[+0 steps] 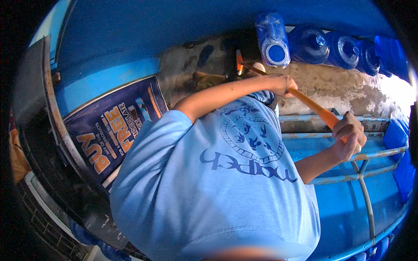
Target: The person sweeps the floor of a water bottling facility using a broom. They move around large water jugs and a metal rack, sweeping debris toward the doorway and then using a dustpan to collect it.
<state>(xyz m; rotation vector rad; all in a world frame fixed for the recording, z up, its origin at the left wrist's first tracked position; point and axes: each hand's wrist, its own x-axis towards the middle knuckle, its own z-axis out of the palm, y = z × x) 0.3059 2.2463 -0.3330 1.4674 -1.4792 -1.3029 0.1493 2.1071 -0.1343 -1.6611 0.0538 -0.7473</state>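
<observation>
Both my hands hold the long orange handle of what looks like a floor squeegee (315,106). My left hand (283,85) wraps around the handle's middle, in front of my body. Farther up, near the thick end, my right hand (350,132) is closed around the grip. The handle slants down to the far left, to a small orange and white head (239,62) near the wet-looking floor (180,63). Part of the lower handle is hidden behind my left hand and forearm. My light blue shirt covers the middle of the view.
Several large blue water jugs (309,45) line the far right, one lying with its capped end toward me. A blue metal rack with rusty rails (365,174) stands at my right. A dark printed banner (98,139) is at my left.
</observation>
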